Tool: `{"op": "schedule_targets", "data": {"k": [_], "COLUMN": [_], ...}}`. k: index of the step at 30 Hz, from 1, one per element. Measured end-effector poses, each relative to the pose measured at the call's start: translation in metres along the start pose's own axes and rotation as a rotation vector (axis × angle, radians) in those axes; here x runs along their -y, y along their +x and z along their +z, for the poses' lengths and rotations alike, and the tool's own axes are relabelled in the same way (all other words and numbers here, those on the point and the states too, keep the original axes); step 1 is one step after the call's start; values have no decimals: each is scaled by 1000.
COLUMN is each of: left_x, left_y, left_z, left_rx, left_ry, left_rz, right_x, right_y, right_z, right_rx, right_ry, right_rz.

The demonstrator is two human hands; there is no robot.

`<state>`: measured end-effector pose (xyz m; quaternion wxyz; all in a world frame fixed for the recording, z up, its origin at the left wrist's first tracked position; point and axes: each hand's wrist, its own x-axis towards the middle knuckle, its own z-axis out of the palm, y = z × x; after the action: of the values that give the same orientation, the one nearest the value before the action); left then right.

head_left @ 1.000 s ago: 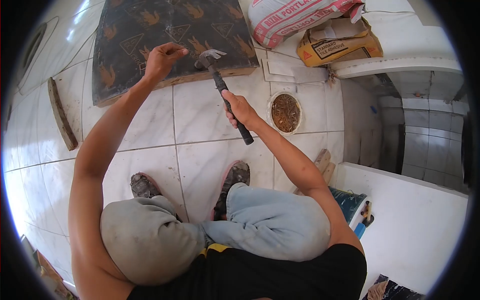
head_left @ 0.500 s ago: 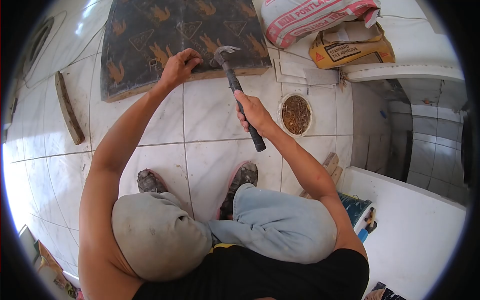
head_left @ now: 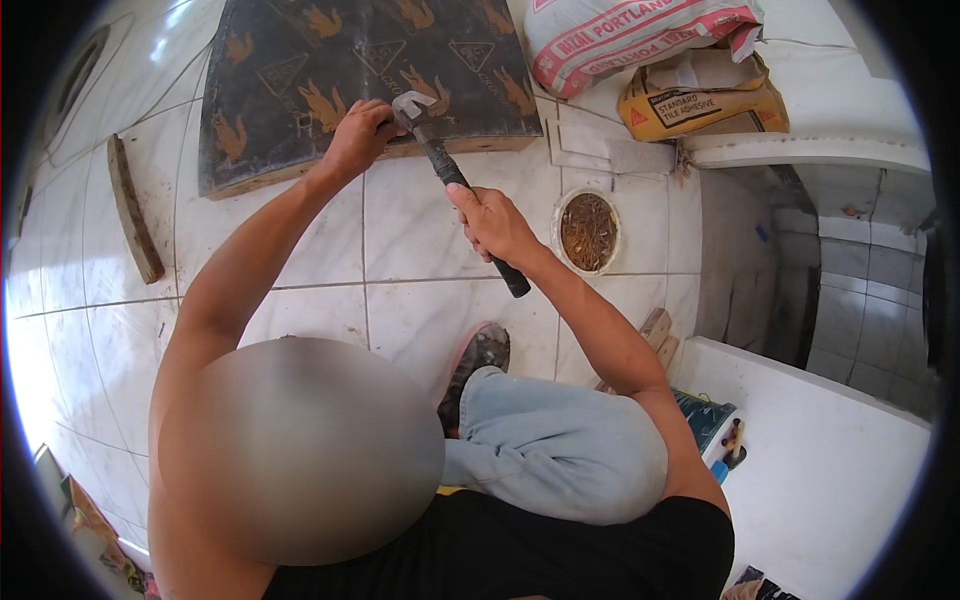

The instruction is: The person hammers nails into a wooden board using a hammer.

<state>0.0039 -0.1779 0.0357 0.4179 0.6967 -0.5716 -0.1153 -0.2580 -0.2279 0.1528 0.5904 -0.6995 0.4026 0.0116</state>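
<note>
My right hand is wrapped round the dark handle of a claw hammer, whose metal head is beside the fingertips of my left hand. Near the front edge of a dark printed panel, my left hand has its fingers pinched together. Whatever those fingers hold, if anything, is too small or hidden to make out. Pale wood shows along the panel's near edge. Right of my right hand, a round white tub holds many thin brown pieces that look like nails.
A red and white cement bag and a yellow tile adhesive bag lie at the upper right. A wooden strip is on the tiles at left. Wood pieces and a green bucket are by my right arm.
The hammer and my right hand have moved left, bringing the hammer head up to my left fingertips. My left hand has stayed almost in place at the panel's edge.
</note>
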Motion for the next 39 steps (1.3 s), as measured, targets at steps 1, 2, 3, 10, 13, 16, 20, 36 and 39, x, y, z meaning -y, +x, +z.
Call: {"op": "schedule_targets", "data": {"k": [1,2,3,10,13,16,20,36,39], "left_x": [-1,0,1,37,42,39,35,40,38], "left_y": [0,2,2,-9,-7,-9,-9,-7,-9], "left_z": [0,-2,-7,-39,-36,-36,-36,-37,-37], "left_rx": [-12,-20,56,-149,-149,-132,-97,-80,-22], "left_ry": [35,38,29,450,541,593,587,592,587], "left_rz": [8,9,17,-112,-125,-122,-129,-162,-168], "right_x": [12,25,37,33,-22,-1,13,-28,-28], "right_y": [-4,-9,-17,-31,3,13,-6,39,24], "right_z": [-4,-9,-12,-4,17,13,4,5,6], "right_rx": [4,8,-9,-124,-7,23,-94,-3,-40], "right_ry": [-19,-38,38,499,249,164,261,-94,28], "right_rz": [27,53,57,-565,-38,58,-363,123,-137]}}
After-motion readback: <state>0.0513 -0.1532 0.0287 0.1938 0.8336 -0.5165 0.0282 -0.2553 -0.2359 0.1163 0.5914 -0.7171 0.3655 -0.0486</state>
